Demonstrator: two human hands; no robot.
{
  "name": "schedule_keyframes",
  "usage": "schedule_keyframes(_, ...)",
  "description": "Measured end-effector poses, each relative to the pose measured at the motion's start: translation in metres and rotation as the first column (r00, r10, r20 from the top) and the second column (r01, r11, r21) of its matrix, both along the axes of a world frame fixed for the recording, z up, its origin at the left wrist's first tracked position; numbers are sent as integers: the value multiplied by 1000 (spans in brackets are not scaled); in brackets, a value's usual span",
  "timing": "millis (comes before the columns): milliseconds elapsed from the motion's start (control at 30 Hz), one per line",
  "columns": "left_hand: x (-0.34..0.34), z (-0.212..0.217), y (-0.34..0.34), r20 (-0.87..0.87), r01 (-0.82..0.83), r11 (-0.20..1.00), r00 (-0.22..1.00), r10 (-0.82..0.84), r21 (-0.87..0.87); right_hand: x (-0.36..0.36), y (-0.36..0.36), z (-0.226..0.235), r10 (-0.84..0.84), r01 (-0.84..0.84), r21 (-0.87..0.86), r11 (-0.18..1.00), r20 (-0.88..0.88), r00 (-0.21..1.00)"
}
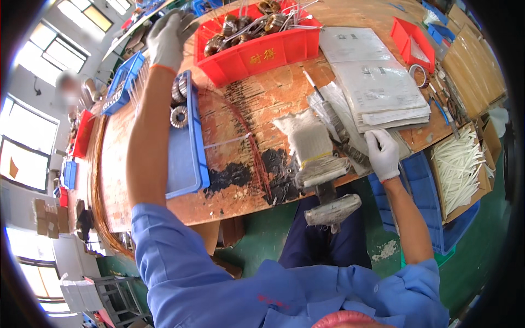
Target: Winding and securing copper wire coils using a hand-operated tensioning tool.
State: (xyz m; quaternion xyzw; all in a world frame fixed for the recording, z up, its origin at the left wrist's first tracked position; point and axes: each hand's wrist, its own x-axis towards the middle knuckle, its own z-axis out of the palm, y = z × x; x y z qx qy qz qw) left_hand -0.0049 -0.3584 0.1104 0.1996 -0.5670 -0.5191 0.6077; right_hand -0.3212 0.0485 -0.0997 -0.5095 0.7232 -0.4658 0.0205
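Note:
My left hand [170, 41], in a white glove, reaches far out beside the left end of a red bin [229, 68]. Its fingers are stretched out, with nothing visible in them. Wire-wound ring coils [273, 23] with long leads fill the bin. Under my left forearm lies a blue tray [184, 164] with a few ring coils [179, 117] at its far end. My right hand [381, 154], also gloved, rests at the table's front edge by a stack of papers [377, 87]. Its fingers are curled; whatever they may hold is hidden. Near it lies a dark, tape-wrapped rod [334, 121].
A cloth-padded clamp [322, 174] juts from the table's front edge. Reddish wires [254, 150] cross the worn wooden tabletop [273, 98]. At right are a smaller red bin [410, 41], a tape roll [419, 75], hand tools [442, 109] and a box of white strips [456, 169].

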Motion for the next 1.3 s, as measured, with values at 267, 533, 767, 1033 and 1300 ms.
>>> schedule_keyframes(267,219,-65,72,716,-471,843,491,495,-260,-8,-3,-10,-31,34,45,998,-63,998)
schedule_keyframes(533,159,-162,67,642,-476,740,763,78,476,-3,-7,-16,-25,25,2,1000,-74,997)
schedule_keyframes(767,158,-202,44,343,-474,746,875,341,467,4,-11,-14,-8,-4,-93,996,-128,992)
schedule_keyframes(1033,106,-70,210,440,-354,932,851,286,80,-10,4,-23,-34,16,-138,990,-131,991)
schedule_keyframes(1300,13,-61,332,546,182,974,806,-227,137,-20,5,-5,42,-22,-78,997,271,962)
